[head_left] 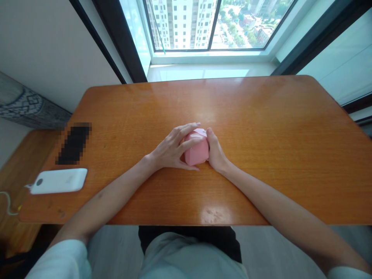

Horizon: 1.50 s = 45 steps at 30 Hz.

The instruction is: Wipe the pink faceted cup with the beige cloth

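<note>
A small pink box-like object (197,153) with flat, angled faces is at the middle of the wooden table (261,128). Its exact kind does not show. My left hand (180,145) wraps round its left side, fingers over the top and front, thumb low near the table. Against its right side, my right hand (215,151) grips it with the thumb up at the top edge; the other fingers are hidden behind it. A paler pink part with a small dark mark shows at the top, between the hands.
At the table's left lies a white, rounded device (59,181) with a cable at its left end. Behind it is a dark, pixelated rectangle (74,144). A window (209,27) stands beyond the far edge. Patterned fabric (35,104) hangs at the left.
</note>
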Tool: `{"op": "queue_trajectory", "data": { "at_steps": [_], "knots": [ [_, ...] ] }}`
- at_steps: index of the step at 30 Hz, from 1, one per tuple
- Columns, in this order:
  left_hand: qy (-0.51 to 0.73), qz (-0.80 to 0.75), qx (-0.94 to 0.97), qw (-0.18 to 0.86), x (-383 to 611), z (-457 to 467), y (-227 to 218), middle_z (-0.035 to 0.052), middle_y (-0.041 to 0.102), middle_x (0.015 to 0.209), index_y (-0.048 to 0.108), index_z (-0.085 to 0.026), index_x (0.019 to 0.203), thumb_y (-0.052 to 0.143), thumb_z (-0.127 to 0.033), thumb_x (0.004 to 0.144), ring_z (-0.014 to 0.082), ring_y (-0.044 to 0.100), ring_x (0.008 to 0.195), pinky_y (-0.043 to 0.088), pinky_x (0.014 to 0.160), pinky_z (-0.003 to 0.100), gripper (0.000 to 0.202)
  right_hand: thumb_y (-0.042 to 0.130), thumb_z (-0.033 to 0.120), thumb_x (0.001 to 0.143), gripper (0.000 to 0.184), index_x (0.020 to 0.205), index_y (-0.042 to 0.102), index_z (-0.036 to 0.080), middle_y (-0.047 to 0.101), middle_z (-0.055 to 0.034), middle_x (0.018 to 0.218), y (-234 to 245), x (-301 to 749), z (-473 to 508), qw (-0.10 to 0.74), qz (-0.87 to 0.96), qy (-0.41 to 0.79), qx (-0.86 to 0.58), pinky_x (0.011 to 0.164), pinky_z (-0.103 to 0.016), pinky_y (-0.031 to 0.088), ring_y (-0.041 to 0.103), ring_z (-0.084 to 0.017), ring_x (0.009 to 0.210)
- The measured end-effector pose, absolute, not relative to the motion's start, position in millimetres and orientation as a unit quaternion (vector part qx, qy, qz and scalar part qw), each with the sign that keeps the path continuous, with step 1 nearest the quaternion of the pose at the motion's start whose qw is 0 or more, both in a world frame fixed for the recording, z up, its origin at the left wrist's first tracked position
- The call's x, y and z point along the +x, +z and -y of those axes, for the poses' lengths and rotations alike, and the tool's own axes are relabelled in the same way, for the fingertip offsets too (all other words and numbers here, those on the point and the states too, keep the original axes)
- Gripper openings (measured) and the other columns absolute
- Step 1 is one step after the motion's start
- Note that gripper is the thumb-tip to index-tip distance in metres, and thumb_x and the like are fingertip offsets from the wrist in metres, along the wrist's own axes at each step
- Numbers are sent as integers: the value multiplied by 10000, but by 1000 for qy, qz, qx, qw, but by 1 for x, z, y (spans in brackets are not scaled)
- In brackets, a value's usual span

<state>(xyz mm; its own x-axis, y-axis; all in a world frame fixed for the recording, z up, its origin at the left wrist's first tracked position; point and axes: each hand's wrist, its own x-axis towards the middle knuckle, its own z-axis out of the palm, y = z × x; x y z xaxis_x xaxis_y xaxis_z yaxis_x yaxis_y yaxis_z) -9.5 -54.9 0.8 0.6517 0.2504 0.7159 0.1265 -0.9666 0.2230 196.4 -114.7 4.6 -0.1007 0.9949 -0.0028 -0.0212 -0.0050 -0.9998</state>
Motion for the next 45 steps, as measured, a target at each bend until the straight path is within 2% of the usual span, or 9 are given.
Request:
{"op": "queue_trajectory", "data": {
  "at_steps": [7,11,14,18,22,30,37,40,45],
  "knots": [
    [455,-131,861,189,-3,65,3,164,621,1478,476,-305,1609,938,-777,743,354,711,1311,669,1063,547,1088,399,966,990,795,914,692,231,667,-36,755,12,199,121,514,621,430,-407,572,-343,440,548,-184,630],
    [424,-190,825,321,-3,69,1,113,697,1313,445,-285,1591,880,-782,807,249,751,1013,661,853,407,1025,453,993,948,792,747,604,241,588,-9,646,24,198,122,485,662,390,-418,563,-340,383,468,-159,578],
    [429,-197,833,290,-5,64,-2,170,637,1506,369,-310,1677,886,-816,795,330,739,1229,668,988,493,1141,403,989,973,805,721,573,244,549,-2,627,23,197,119,486,585,435,-482,553,-328,361,455,-155,572],
    [421,-130,889,124,-9,55,-3,222,427,1767,303,-356,1761,936,-815,747,456,496,1632,533,1265,683,1281,335,990,991,818,744,579,250,546,-2,632,10,198,113,500,500,519,-480,577,-324,391,490,-171,602],
    [401,-148,900,85,-8,56,1,203,488,1725,332,-364,1743,958,-665,820,403,584,1554,595,1219,621,1155,265,1026,967,874,753,602,248,581,-17,657,2,200,111,495,491,549,-461,564,-322,379,490,-173,604],
    [402,-240,825,317,-5,73,6,155,727,1450,447,-283,1605,1023,-624,683,310,792,1160,670,974,459,1140,477,1036,897,838,795,662,226,612,-21,676,21,199,120,497,596,439,-453,568,-334,397,478,-165,589],
    [397,-142,897,133,-11,56,-3,230,376,1822,304,-386,1770,992,-776,703,469,479,1657,530,1263,690,1328,323,1000,982,830,753,597,251,513,9,600,17,196,112,504,466,566,-457,567,-316,427,467,-169,571],
    [390,-132,908,79,-13,51,-4,208,394,1812,374,-397,1737,947,-722,812,426,517,1632,567,1247,641,1135,338,1029,955,838,735,574,256,494,18,596,15,195,109,513,452,575,-449,552,-308,416,446,-159,556],
    [414,-143,894,96,-13,57,0,179,549,1654,460,-382,1649,986,-699,761,384,656,1453,647,1154,589,1080,209,1049,944,936,819,674,246,599,-28,660,7,197,114,487,511,549,-447,576,-341,433,538,-198,613]
  ]
}}
